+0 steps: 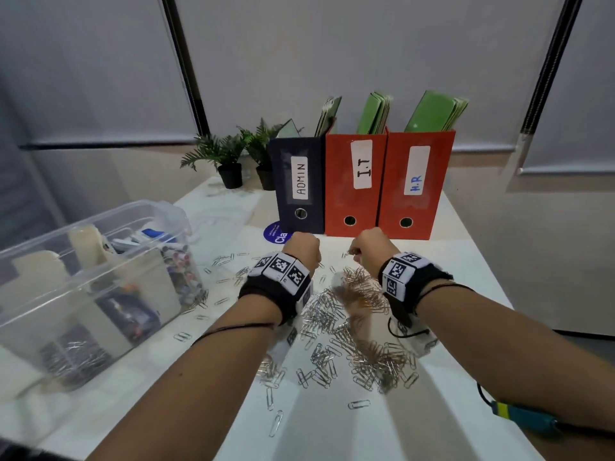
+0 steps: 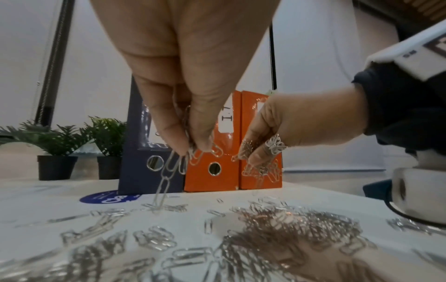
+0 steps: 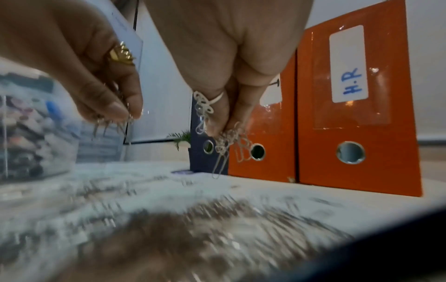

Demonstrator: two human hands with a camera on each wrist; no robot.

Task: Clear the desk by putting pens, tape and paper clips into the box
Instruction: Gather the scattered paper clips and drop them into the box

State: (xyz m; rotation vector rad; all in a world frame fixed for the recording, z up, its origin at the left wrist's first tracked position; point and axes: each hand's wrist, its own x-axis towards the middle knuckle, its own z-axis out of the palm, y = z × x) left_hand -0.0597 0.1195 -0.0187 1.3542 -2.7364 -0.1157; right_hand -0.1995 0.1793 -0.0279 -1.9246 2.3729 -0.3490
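White desk [image 1: 459, 261], grey blinds behind. Both hands raised in front of red file boxes [image 1: 386, 181]. Left hand [image 1: 301, 247] pinches paper clips [image 2: 169, 171], chain dangling. Right hand [image 1: 369, 247] pinches another bunch. Clear box [image 1: 100, 227] lies left of file boxes; left hand nearer. Loose clip pile [image 1: 349, 327] near side of file boxes, under wrists.

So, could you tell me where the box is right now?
In the head view, the box sits at the desk's left edge, left of the left hand and the scattered paper clips.
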